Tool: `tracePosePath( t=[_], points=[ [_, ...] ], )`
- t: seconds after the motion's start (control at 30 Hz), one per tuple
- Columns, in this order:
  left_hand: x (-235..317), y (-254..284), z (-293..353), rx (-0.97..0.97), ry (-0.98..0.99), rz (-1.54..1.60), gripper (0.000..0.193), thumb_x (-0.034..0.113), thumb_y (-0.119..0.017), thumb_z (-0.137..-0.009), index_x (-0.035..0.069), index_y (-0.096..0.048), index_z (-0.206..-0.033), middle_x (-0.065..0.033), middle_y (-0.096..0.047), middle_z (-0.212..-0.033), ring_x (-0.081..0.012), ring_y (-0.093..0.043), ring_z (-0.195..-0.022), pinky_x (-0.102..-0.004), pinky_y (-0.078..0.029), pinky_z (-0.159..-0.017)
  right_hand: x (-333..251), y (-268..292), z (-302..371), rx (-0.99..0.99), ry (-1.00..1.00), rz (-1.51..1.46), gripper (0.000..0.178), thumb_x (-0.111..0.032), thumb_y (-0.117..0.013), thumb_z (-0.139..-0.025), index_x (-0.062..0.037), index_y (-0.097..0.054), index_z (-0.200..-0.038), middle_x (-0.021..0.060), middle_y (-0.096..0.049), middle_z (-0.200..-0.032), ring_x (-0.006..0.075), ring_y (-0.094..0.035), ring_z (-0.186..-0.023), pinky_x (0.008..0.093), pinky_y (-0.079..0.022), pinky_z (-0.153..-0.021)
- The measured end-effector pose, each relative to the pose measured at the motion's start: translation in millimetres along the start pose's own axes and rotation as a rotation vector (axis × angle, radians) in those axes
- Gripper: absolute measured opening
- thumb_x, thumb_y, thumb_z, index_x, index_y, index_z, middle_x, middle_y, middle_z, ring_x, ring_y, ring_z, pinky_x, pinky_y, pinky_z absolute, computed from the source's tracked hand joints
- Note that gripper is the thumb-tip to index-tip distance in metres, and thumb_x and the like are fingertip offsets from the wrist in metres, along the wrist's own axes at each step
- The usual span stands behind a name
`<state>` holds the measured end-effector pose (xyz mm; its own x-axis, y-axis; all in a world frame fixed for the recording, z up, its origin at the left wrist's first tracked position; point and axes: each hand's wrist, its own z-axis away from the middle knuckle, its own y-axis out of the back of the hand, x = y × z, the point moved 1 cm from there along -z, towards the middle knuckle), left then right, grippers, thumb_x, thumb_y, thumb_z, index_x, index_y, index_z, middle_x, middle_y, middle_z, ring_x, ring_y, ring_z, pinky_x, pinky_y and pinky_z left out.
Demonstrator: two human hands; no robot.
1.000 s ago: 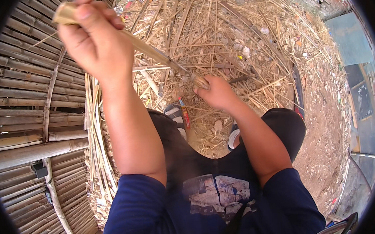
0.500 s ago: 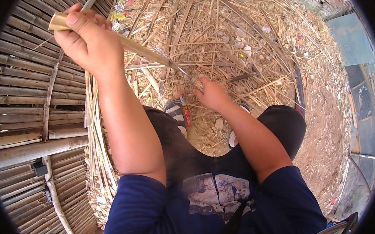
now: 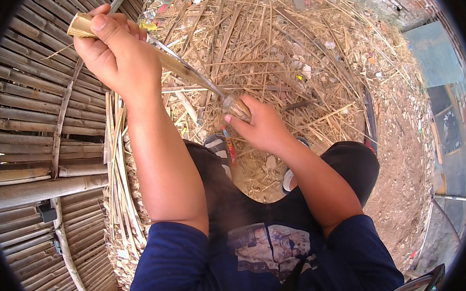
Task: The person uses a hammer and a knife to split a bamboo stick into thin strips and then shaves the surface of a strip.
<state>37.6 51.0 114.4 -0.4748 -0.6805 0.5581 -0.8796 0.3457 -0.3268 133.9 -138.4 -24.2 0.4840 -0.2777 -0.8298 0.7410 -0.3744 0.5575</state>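
Observation:
My left hand point(image 3: 123, 53), raised at the upper left, is closed around a split bamboo strip point(image 3: 177, 69). The strip's pale cut end pokes out past the thumb, and its other end slants down toward the middle. My right hand point(image 3: 264, 126) grips the brown wooden handle of a knife point(image 3: 237, 108), with the thumb laid along the handle. From there the narrow metal blade runs up and left beside the strip. It overlaps the strip near the handle; whether the edge is cutting into it, I cannot tell.
A bamboo-slat wall point(image 3: 24, 126) rises on the left, with long thin strips point(image 3: 119, 179) beside it. Shavings and bamboo scraps point(image 3: 291, 51) litter the ground ahead. A red wrapper point(image 3: 230, 148) lies by my left shoe point(image 3: 217, 146). Bluish panels point(image 3: 438, 53) stand at the far right.
My right hand has turned and shifted slightly left and down, bringing more of the knife handle into sight. My left hand has moved a little to the right with the bamboo strip.

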Motion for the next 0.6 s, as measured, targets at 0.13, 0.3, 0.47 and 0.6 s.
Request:
tracePosePath(
  t=[0.13,0.3,0.47,0.6],
  points=[
    [6,-9,4,-0.018,-0.014,0.021,0.030,0.032,-0.051,-0.108,0.003,-0.046,-0.114,-0.0026,-0.050,-0.076,-0.0090,-0.043,-0.061,-0.0261,-0.039,-0.054,77,-38,-7,0.032,-0.106,0.224,0.048,-0.034,-0.073,-0.089,-0.0022,-0.061,-0.123,0.0218,-0.070,-0.086,0.0356,-0.070,-0.080,0.0434,-0.054,-0.073],
    [4,-11,7,-0.058,-0.058,0.076,0.028,0.032,-0.052,-0.108,0.004,-0.048,-0.111,-0.0014,-0.050,-0.073,-0.0071,-0.044,-0.057,-0.0235,-0.039,-0.049,116,-43,-19,-0.081,-0.298,0.255,0.043,-0.030,-0.073,-0.087,0.0009,-0.061,-0.116,0.0254,-0.070,-0.097,0.0433,-0.068,-0.093,0.0489,-0.054,-0.082],
    [6,-12,10,-0.042,-0.014,0.101,0.027,0.032,-0.050,-0.108,0.005,-0.049,-0.112,-0.0008,-0.048,-0.073,-0.0065,-0.042,-0.060,-0.0228,-0.037,-0.053,111,-32,-22,-0.213,-0.487,-0.100,0.050,-0.037,-0.073,-0.086,0.0009,-0.063,-0.117,0.0274,-0.070,-0.102,0.0426,-0.069,-0.098,0.0481,-0.054,-0.086],
    [10,-21,14,-0.015,0.060,0.175,0.037,0.042,-0.052,-0.106,0.005,-0.049,-0.113,-0.0006,-0.047,-0.076,-0.0071,-0.042,-0.063,-0.0229,-0.035,-0.056,113,-31,-19,-0.077,-0.276,0.098,0.050,-0.039,-0.072,-0.087,0.0007,-0.063,-0.115,0.0261,-0.070,-0.098,0.0415,-0.069,-0.093,0.0487,-0.052,-0.083]
  ],
)
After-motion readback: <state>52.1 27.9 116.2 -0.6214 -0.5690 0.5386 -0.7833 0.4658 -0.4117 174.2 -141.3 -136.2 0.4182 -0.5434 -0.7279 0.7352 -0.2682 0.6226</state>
